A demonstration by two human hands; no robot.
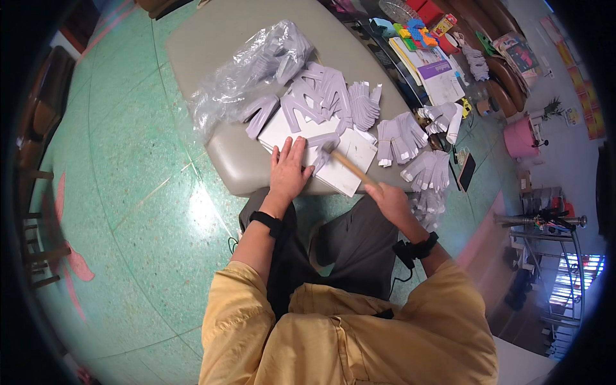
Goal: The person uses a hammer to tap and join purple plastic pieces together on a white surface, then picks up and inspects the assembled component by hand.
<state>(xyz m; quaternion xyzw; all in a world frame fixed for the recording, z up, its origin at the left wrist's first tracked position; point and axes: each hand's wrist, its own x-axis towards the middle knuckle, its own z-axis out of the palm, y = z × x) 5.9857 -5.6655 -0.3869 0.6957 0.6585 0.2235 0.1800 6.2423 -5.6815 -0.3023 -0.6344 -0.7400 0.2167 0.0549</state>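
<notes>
My right hand (389, 200) grips the wooden handle of a hammer (354, 169). Its small dark head is over a folded lilac-grey strip (321, 142) on a white board (347, 174). My left hand (290, 168) lies with its fingers spread at the board's near left, the thumb beside that strip. Beyond the hands, bent lilac-grey strips (300, 110) are heaped loosely, and one folded strip (262, 115) lies further left. Fanned bundles of such strips (401, 136) sit on the right.
A grey padded bench (224, 157) bears the work. At its far side rests a clear plastic bag (253, 77) with more strips inside. Papers (439, 77), colourful toy blocks (417, 33) and a dark phone-like slab (466, 173) are to the right. A pink bucket (520, 138) stands beyond.
</notes>
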